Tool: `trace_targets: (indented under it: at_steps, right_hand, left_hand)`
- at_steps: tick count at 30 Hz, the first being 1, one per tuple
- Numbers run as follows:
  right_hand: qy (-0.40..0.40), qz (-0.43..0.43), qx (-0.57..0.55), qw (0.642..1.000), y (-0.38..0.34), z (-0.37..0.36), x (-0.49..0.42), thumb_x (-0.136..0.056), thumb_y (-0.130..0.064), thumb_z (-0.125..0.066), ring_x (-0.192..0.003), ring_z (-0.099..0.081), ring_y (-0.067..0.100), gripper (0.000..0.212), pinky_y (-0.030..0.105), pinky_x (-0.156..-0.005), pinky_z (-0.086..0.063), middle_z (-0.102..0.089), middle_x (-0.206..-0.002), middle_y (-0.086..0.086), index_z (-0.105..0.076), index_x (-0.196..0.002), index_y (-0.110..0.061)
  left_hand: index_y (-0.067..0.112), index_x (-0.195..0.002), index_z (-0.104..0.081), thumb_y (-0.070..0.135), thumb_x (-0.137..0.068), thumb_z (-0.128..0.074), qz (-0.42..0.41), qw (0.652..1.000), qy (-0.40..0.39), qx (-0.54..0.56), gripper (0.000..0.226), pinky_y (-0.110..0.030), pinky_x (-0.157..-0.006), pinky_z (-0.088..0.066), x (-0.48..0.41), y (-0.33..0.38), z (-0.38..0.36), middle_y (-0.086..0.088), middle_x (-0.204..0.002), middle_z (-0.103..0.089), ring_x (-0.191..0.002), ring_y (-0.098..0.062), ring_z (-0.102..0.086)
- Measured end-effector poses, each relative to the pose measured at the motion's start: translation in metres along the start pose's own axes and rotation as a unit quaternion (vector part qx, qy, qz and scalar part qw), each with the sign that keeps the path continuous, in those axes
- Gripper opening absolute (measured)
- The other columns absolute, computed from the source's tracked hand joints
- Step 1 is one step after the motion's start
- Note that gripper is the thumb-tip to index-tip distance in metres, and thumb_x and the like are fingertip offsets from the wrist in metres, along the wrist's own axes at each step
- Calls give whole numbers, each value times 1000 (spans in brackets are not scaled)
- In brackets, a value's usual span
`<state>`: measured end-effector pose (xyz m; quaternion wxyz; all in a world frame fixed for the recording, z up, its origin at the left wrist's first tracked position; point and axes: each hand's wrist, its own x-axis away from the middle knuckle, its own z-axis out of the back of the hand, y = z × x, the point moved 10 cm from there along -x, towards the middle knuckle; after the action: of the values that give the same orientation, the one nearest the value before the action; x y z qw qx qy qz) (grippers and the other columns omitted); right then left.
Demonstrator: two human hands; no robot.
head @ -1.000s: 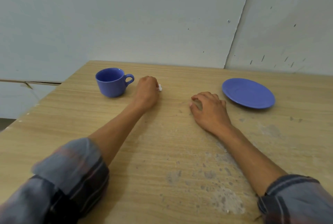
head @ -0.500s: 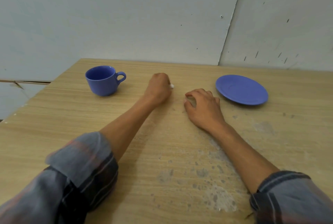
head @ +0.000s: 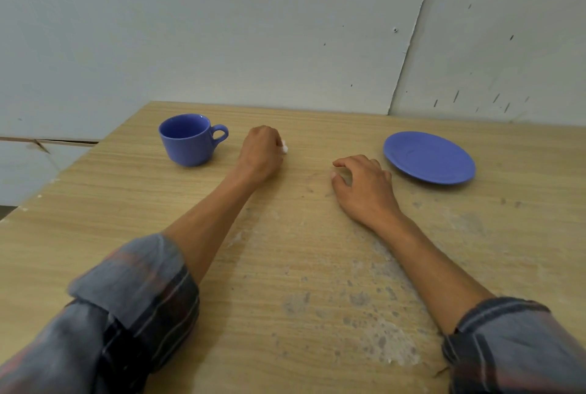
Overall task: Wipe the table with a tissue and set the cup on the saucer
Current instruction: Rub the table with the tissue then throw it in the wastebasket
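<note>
Near edge: two rolled-up plaid sleeves (head: pixel 133 308), forearms bare, both reaching forward over the bench (head: pixel 95 209). Bench top is light wood grain with worn, pale scuffed patches (head: pixel 387 343) between the arms, heaviest near the right sleeve. Right hand (head: pixel 364 187) lies palm-down on the bench, fingers (head: pixel 344 161) loosely curled and spread, fingertips touching the wood, nothing in it. Left hand (head: pixel 261 154) sits further out, closed in a fist, resting on the bench; a small white wad of tissue (head: pixel 284 148) pokes out at its right side, so it has hold of the tissue, most of it hidden in the fist. Cup (head: pixel 188 140) is blue, upright, on the bench just left of the left hand, handle pointing right toward the fist, not touching it. Saucer (head: pixel 429 157) is blue, flat on the bench just right of and slightly beyond the right hand, nothing on it. Cup and saucer are well apart, hands between them. Behind the bench: pale grey wall (head: pixel 253 29) with a vertical panel seam (head: pixel 412 35) at right.
</note>
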<state>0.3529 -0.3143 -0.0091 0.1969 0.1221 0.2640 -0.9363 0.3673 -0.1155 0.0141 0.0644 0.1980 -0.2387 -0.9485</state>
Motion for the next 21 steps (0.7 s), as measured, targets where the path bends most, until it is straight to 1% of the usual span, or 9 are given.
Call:
trace_targets:
  at_steps: [3,5,7,9,11,14,16,19,21]
  right_hand:
    - [-1,0,3,1000,0,-1,0,-91,-38,-47,-119,-46,19,33,39,-99,-30,-57,-128,-4,-58,-120,-25]
    - [-4,3,4,1000,-1,-2,0,-91,-38,-47,-119,-46,19,32,39,-98,-29,-57,-128,-4,-58,-119,-26]
    - [-6,5,7,1000,-1,-2,0,-91,-37,-48,-119,-46,19,32,39,-98,-29,-56,-128,-5,-58,-118,-26]
    - [-7,7,12,1000,-1,-2,0,-91,-37,-48,-119,-45,19,32,39,-97,-30,-56,-128,-5,-58,-118,-26]
    - [-8,8,18,1000,-1,-3,1,-91,-37,-48,-119,-45,19,31,38,-96,-30,-56,-129,-5,-58,-118,-26]
    - [-9,9,12,1000,-1,-3,1,-91,-36,-49,-119,-45,18,31,37,-96,-29,-56,-128,-5,-58,-118,-26]
    - [-7,9,10,1000,0,-3,0,-90,-36,-49,-118,-46,18,30,37,-95,-29,-57,-127,-5,-59,-117,-26]
    - [-7,7,12,1000,1,-3,0,-90,-35,-50,-118,-46,18,30,36,-95,-29,-56,-127,-5,-59,-117,-26]
    - [-8,6,11,1000,1,-4,-1,-89,-35,-49,-117,-46,18,30,36,-95,-29,-56,-127,-5,-59,-116,-27]
  left_hand:
    - [12,-90,-73,8,-85,-65,-91,991,-90,30,10,-21,-74,-43,25,14,-3,-1,-94,-70,-90,-18,-61]
    - [20,-88,-73,14,-84,-70,-112,978,-163,61,8,-22,-78,-46,40,6,1,7,-94,-70,-88,-11,-61]
    - [22,-88,-73,17,-83,-71,-114,972,-198,64,8,-23,-80,-47,43,-2,7,8,-94,-71,-89,-9,-61]
    - [21,-90,-73,16,-84,-70,-113,976,-186,28,8,-24,-77,-46,32,-4,9,5,-94,-70,-90,-12,-61]
    - [13,-93,-72,12,-87,-64,-96,985,-144,-15,10,-24,-75,-43,11,-2,8,-1,-95,-69,-92,-18,-61]
    - [0,-97,-69,4,-90,-55,-13,996,-66,-51,16,-34,-78,-48,-13,-6,3,-17,-105,-68,-98,-30,-61]
    - [-4,-97,-66,1,-89,-53,10,996,-40,-76,17,-38,-78,-47,-15,-2,-3,-22,-108,-65,-102,-36,-58]
    - [1,-91,-68,1,-88,-56,-43,997,-41,-41,12,-28,-70,-38,2,16,-9,-17,-102,-67,-92,-28,-59]
    - [7,-88,-70,6,-85,-62,-103,989,-101,-17,8,-23,-67,-36,20,24,-9,-9,-94,-69,-84,-20,-58]
